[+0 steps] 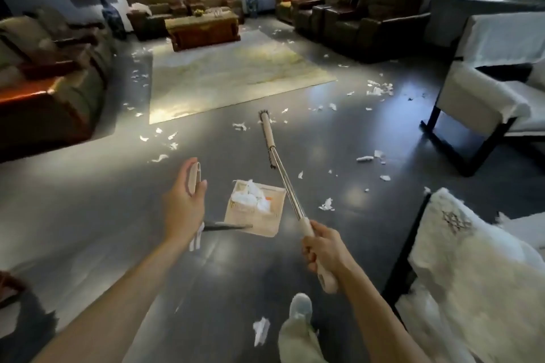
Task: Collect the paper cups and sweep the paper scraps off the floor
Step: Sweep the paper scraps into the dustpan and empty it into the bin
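My right hand (321, 250) grips the beige handle of a broom (283, 177); its steel shaft runs forward and its head (264, 118) rests on the dark floor. My left hand (182, 203) holds the upright beige handle (195, 177) of a dustpan. The beige dustpan (265, 224) sits low between my hands and holds crumpled white paper (250, 194). White paper scraps lie scattered over the floor: a cluster (379, 88) at far right, some (371, 158) right of the broom, some (160, 143) left near the rug, one (261, 330) by my foot. No paper cups are distinguishable.
A pale rug (230, 79) lies ahead, with a wooden coffee table (203, 28) and dark sofas (359, 18) behind it. An armchair row (47, 68) lines the left. White-covered chairs (483, 103) stand on the right, one (472, 274) close by my right arm.
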